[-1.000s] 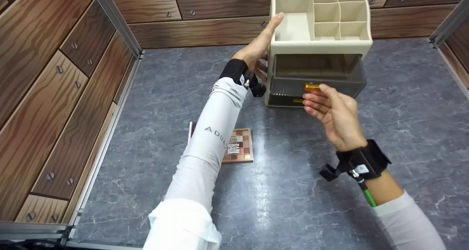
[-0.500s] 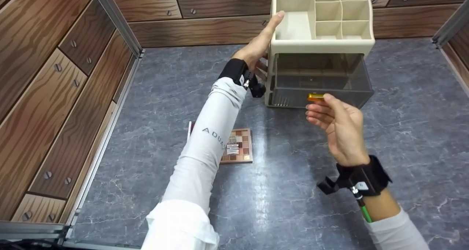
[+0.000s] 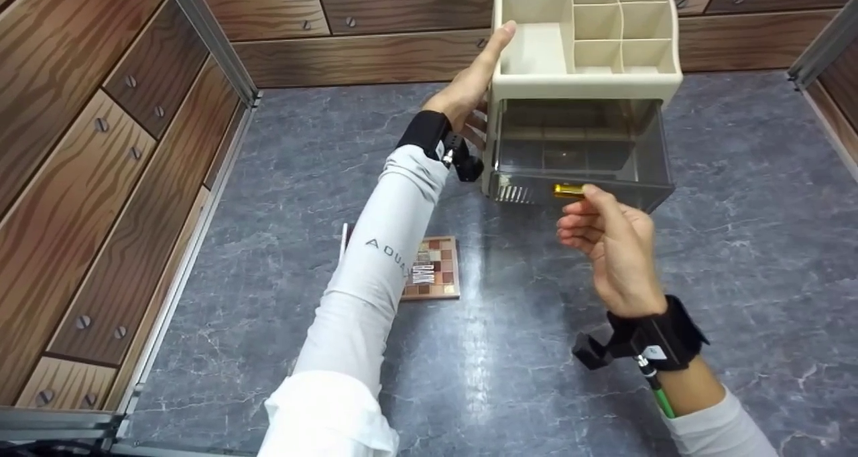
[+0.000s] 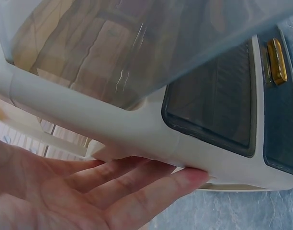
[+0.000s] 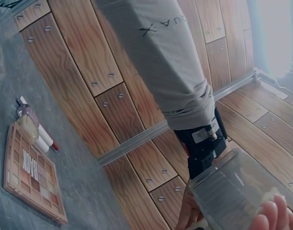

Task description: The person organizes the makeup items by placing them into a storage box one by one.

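A cream desktop organizer [image 3: 586, 86] with a smoky see-through drawer [image 3: 583, 165] stands at the back. My right hand [image 3: 620, 249] pinches the drawer's gold handle [image 3: 568, 190] between thumb and fingers, and the drawer is pulled out toward me. My left hand [image 3: 469, 88] rests on the organizer's left side, thumb along the top rim. In the left wrist view its fingers [image 4: 141, 191] are extended against the casing, and a lower drawer with its own gold handle [image 4: 276, 61] shows. My right fingertips [image 5: 271, 213] appear before the drawer in the right wrist view.
An eyeshadow palette [image 3: 436, 269] lies on the grey marbled surface [image 3: 523, 350], partly under my left forearm. Beside it lie slim cosmetic tubes [image 5: 43, 136]. Wood-patterned walls [image 3: 362, 61] with metal corner posts [image 3: 214, 35] enclose the left and back.
My right hand has moved toward me, and the upper drawer has slid farther out with it, covering the lower handle in the head view. My left hand stays on the organizer's side.
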A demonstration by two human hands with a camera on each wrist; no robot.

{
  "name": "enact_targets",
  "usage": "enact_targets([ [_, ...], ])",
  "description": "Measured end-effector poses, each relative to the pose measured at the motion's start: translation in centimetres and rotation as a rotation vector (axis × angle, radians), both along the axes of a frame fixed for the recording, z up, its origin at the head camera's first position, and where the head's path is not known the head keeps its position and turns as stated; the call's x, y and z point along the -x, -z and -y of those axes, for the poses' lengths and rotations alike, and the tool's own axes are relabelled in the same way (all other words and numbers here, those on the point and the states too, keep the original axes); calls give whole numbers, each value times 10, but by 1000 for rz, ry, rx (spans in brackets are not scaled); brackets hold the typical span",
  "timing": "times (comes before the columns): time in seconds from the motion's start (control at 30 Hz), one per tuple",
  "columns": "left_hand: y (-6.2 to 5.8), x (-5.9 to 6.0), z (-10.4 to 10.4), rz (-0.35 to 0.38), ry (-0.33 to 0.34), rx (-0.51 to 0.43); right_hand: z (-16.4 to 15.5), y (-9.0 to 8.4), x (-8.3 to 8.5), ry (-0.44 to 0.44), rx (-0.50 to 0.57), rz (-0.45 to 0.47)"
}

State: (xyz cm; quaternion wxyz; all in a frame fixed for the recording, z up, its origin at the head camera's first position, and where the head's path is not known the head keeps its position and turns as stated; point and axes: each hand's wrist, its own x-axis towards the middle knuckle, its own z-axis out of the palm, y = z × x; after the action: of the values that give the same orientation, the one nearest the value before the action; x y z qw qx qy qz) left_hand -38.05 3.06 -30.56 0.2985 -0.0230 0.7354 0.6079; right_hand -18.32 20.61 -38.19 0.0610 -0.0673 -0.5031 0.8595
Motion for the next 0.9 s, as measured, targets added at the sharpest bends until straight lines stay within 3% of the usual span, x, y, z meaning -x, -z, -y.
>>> enact_targets([
  [0.27, -1, -3, 3, -8, -10, -5, 4, 3, 2, -62, -19, -24],
  [0.9, -3, -2, 0, 8, -8, 5, 1, 2, -2, -35, 45, -49],
])
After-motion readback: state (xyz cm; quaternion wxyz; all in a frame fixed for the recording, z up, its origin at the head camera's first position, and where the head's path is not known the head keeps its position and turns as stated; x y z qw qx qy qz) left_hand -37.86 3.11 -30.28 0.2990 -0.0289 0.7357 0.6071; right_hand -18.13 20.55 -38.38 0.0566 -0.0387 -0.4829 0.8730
